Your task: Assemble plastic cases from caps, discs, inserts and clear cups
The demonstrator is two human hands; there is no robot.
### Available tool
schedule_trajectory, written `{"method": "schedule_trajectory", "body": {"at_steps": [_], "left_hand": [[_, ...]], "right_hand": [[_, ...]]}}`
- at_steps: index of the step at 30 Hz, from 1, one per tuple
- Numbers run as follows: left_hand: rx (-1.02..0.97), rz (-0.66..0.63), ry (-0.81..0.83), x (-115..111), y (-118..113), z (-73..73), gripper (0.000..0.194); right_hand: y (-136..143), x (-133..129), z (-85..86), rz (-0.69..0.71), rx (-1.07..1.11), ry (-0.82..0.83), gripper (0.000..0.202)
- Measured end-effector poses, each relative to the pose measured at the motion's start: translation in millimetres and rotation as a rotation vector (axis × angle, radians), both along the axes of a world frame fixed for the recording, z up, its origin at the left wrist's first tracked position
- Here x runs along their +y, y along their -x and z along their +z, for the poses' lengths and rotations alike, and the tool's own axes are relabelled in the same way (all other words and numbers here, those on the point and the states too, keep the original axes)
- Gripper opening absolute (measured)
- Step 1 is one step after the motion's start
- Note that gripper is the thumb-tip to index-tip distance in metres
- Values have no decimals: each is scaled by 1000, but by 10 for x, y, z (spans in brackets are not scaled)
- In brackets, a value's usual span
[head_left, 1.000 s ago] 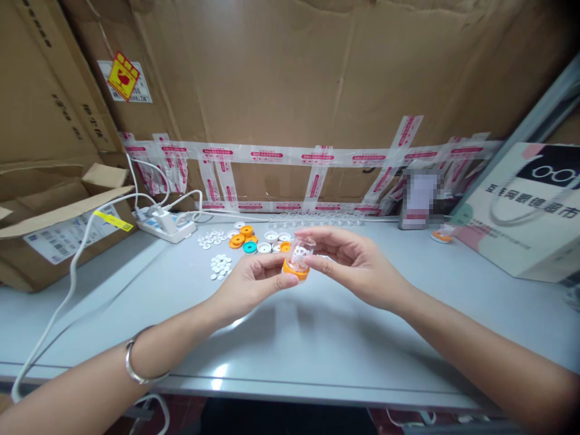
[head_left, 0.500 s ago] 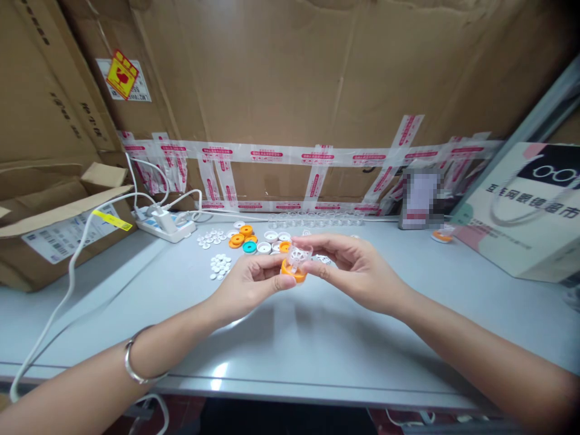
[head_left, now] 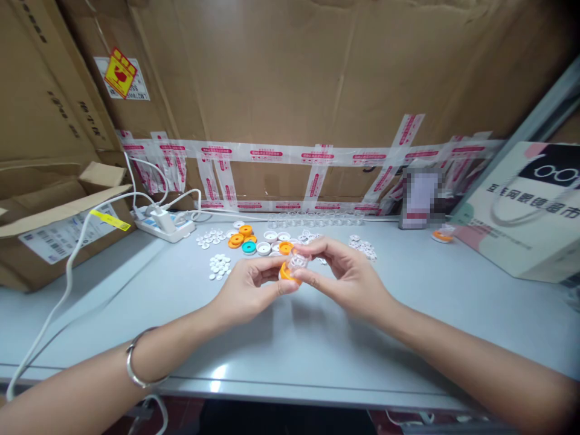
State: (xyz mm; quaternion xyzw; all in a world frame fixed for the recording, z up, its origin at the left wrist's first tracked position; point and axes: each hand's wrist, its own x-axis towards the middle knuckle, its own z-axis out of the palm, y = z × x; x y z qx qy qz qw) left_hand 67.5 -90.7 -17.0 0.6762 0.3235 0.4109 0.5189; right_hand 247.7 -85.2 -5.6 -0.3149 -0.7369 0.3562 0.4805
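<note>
Between thumb and fingers, my left hand [head_left: 254, 283] holds an orange round base [head_left: 287, 273] with a white underside, a little above the table. My right hand [head_left: 342, 272] pinches a clear plastic cup [head_left: 298, 260] over that base, tilted, with a white patterned piece showing inside. Cup and base touch; whether they are joined I cannot tell. Behind the hands lie loose orange rings [head_left: 236, 240], a teal ring [head_left: 249, 247] and white rings [head_left: 263, 248]. Small white discs [head_left: 220, 266] lie to the left, and white patterned pieces [head_left: 362, 246] to the right.
Clear cups [head_left: 317, 219] stand in a row along the back. An opened cardboard box [head_left: 67, 223] and a power strip [head_left: 167, 226] with cables are at left. At right are a white paper bag [head_left: 521, 211], a blurred-out upright object [head_left: 421, 199] and a finished-looking orange-based piece [head_left: 443, 234].
The clear cup has tilted and shifted slightly left in my right hand, lower against the orange base. My right hand moved a little left, uncovering white patterned pieces behind it.
</note>
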Motion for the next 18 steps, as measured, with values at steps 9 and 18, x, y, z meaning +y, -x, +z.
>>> {"method": "schedule_trajectory", "body": {"at_steps": [9, 18], "left_hand": [[-65, -72, 128, 78, 5, -56, 21], [12, 110, -9, 53, -87, -156, 25]], "right_hand": [[49, 30, -36, 110, 150, 234, 19], [174, -22, -267, -142, 234, 158, 26]]}}
